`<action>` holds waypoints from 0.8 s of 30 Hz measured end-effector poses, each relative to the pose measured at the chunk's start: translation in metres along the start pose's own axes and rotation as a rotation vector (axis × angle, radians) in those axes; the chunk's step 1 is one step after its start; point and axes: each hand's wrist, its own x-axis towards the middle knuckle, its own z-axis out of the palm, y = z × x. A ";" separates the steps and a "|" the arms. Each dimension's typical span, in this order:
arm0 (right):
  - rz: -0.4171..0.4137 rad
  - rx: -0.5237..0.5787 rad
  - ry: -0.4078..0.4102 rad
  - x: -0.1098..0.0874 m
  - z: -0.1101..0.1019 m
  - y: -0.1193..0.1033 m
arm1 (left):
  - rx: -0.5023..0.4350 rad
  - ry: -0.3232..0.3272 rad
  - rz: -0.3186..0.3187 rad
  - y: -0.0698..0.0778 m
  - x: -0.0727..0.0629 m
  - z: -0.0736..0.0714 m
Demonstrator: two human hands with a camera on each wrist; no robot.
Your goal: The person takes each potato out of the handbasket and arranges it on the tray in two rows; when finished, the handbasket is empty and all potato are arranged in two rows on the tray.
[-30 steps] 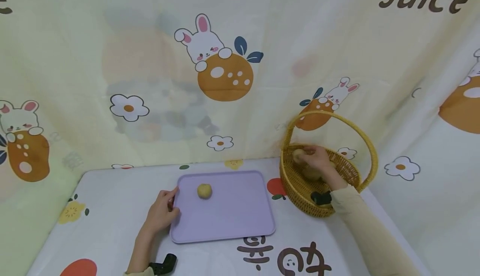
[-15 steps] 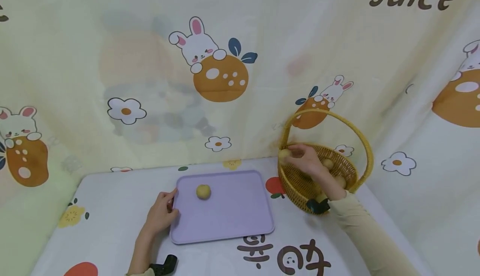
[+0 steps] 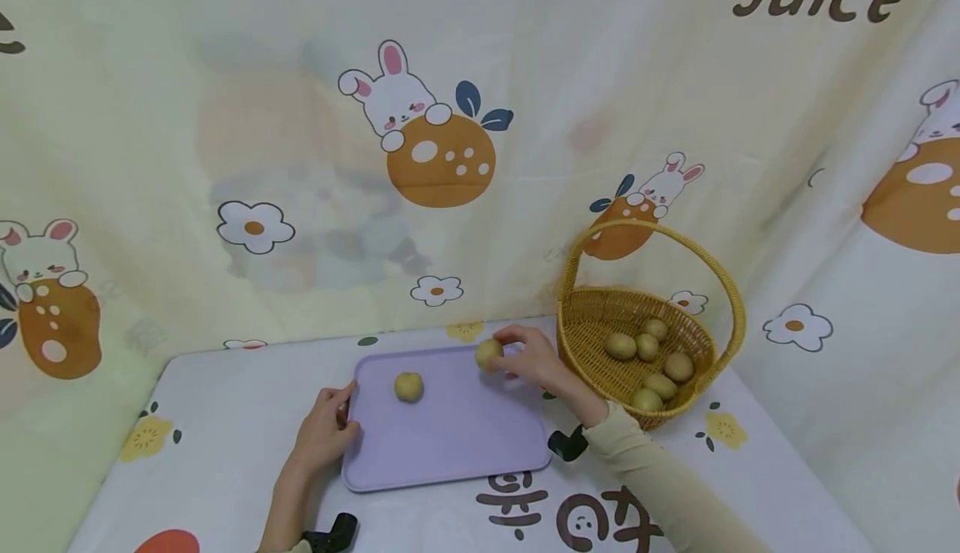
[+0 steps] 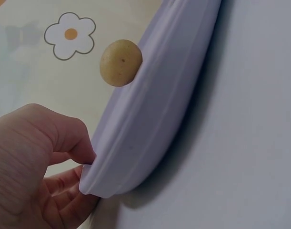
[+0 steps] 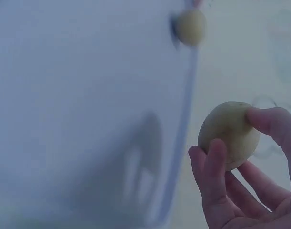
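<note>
My right hand holds a small yellow potato over the back right corner of a lilac tray. In the right wrist view, thumb and fingertips pinch this potato from opposite sides, and its shadow falls on the tray. A second potato lies on the tray toward the back left. My left hand grips the tray's left edge. The left wrist view shows its thumb and fingers pinching the tray rim.
A yellow wicker basket with a tall arched handle stands at the right of the table, with several potatoes inside. A patterned curtain hangs behind the table. Black devices are worn on both wrists.
My right hand has lifted a potato out of the basket and carried it left over the tray. The left hand stays on the tray's edge.
</note>
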 end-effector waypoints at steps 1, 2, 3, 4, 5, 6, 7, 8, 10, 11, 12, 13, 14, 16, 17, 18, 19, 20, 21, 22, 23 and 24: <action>0.008 0.009 -0.010 0.000 0.008 -0.001 | 0.001 0.003 0.003 0.000 0.000 0.000; 0.021 0.021 -0.017 0.001 0.017 -0.001 | 0.002 0.005 0.007 0.000 0.000 0.000; 0.019 0.026 -0.031 0.001 0.025 -0.001 | 0.000 0.008 0.012 0.001 0.000 -0.001; 0.006 0.012 -0.043 0.002 0.031 -0.001 | -0.001 0.010 0.015 0.000 0.000 0.000; -0.019 -0.010 -0.056 0.002 0.038 -0.001 | -0.004 0.012 0.019 0.001 0.000 0.000; -0.048 -0.033 -0.066 0.002 0.043 0.000 | -0.007 0.015 0.020 0.001 0.000 0.000; -0.078 -0.065 -0.074 0.002 0.048 0.000 | -0.008 0.015 0.020 0.001 0.000 0.000; -0.111 -0.108 -0.077 0.001 0.053 0.002 | -0.009 0.015 0.023 0.001 -0.001 0.001; -0.172 -0.170 -0.085 0.001 0.059 0.004 | -0.008 0.017 0.024 0.001 -0.001 0.003; -0.198 -0.195 -0.088 0.000 0.062 0.005 | -0.008 0.016 0.021 0.001 -0.002 0.004; -0.210 -0.210 -0.090 0.000 0.064 0.006 | -0.006 0.017 0.020 0.001 -0.002 0.004; -0.219 -0.224 -0.093 0.000 0.066 0.007 | -0.003 0.016 0.017 0.001 -0.003 0.005; -0.225 -0.235 -0.094 0.000 0.067 0.008 | -0.002 0.017 0.015 0.000 -0.003 0.005; -0.225 -0.238 -0.097 0.000 0.069 0.008 | -0.003 0.018 0.010 0.000 -0.002 0.005; -0.220 -0.239 -0.098 0.000 0.069 0.008 | -0.001 0.017 0.005 0.000 -0.002 0.005; -0.208 -0.232 -0.100 0.001 0.070 0.007 | 0.000 0.019 0.005 0.000 -0.002 0.005; -0.201 -0.224 -0.101 0.001 0.070 0.007 | 0.004 0.019 0.006 -0.001 -0.001 0.004; -0.195 -0.212 -0.105 0.001 0.071 0.006 | 0.005 0.020 0.008 -0.001 -0.001 0.004; -0.185 -0.195 -0.110 0.001 0.071 0.005 | 0.008 0.021 0.010 -0.001 0.000 0.004; -0.177 -0.178 -0.114 0.001 0.071 0.005 | 0.010 0.022 0.013 -0.002 0.000 0.003; -0.169 -0.160 -0.120 0.002 0.072 0.005 | 0.010 0.025 0.017 -0.002 0.000 0.003; -0.173 -0.148 -0.125 0.002 0.072 0.005 | 0.010 0.025 0.017 -0.002 0.000 0.002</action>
